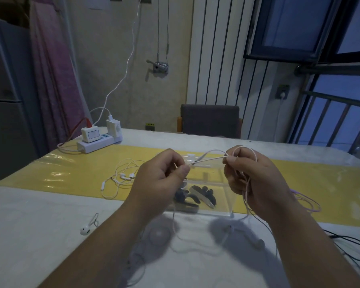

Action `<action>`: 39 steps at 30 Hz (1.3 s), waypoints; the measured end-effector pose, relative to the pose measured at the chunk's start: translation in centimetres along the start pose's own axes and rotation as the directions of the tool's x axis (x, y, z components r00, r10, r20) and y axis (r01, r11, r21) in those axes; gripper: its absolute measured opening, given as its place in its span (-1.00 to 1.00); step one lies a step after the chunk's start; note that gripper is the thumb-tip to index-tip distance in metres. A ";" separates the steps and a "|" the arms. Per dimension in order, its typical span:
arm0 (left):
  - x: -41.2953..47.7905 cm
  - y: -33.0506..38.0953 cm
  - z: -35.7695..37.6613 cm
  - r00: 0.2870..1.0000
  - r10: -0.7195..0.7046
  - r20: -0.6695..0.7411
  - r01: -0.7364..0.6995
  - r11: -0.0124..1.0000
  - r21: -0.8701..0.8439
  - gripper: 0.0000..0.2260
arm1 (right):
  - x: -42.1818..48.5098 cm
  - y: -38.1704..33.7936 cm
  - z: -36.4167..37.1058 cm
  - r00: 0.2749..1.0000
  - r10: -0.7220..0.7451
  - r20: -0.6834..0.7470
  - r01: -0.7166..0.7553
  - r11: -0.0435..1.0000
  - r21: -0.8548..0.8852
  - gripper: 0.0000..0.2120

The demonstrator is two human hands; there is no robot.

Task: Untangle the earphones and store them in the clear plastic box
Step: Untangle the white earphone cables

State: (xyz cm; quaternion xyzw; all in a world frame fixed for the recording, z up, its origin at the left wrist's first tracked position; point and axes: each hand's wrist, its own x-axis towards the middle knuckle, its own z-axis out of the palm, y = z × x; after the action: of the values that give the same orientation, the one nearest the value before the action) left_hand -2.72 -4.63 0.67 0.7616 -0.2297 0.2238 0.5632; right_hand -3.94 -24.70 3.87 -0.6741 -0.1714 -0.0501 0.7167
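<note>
Thin, pale earphones (208, 159) here, whitish with a faint pink tint and a small inline remote on the stretch pulled straight between the two hands. Rest of the cord hanging in loose loops down to the white surface (40, 225) near the front edge (too blurry down there to pick out the buds).

Clear box (227, 196) sitting on the yellow mat (71, 175), right under and between the hands, with a few dark bits inside. Crowded on the right: a purple cord (308, 202) just past the right wrist and a black cable (351, 246) trailing toward that edge. More room on the near left, with just a lone earbud (85, 230). Second pair (123, 177) lying tangled on the mat left of the box, power strip (98, 142) way back at the far left edge.

Left hand (160, 179) pinching the cord between thumb and forefinger, other fingers (182, 170) curled in. Right hand (252, 179) pinching the other end of that stretch, with more cord looped over the knuckles and running down through the palm. Both held up off the surface, above the box.
</note>
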 end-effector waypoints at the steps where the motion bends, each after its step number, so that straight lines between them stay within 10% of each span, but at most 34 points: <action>1: 0.0 0.1 -0.1 0.999 0.022 -0.026 -0.022 1.000 0.012 -0.84 | 0.0 -0.1 0.0 1.000 0.000 -0.006 0.000 1.000 -0.008 -0.91; 11: 0.5 -0.1 -0.6 0.948 -0.056 -0.312 -0.023 0.969 -0.245 -0.78 | -0.4 -1.1 -0.2 0.994 0.092 0.055 -0.073 0.957 -0.279 -0.68; 21: 0.8 -0.4 -1.2 0.876 -0.047 -0.480 -0.031 0.988 -0.153 -0.88 | -0.6 -1.6 -0.6 0.998 0.011 0.066 0.007 0.962 -0.275 -0.82; 39: 0.3 -0.5 -0.9 0.963 -0.021 -0.268 0.020 1.000 -0.010 -0.66 | -0.9 -1.5 0.5 0.992 0.089 0.090 -0.059 0.954 -0.293 -0.89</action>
State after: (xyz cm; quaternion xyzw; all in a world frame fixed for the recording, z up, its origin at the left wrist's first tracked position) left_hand -2.20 -3.70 0.68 0.7246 -0.1443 0.3181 0.5941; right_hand -5.35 -24.47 5.04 -0.7795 -0.1734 -0.0133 0.6017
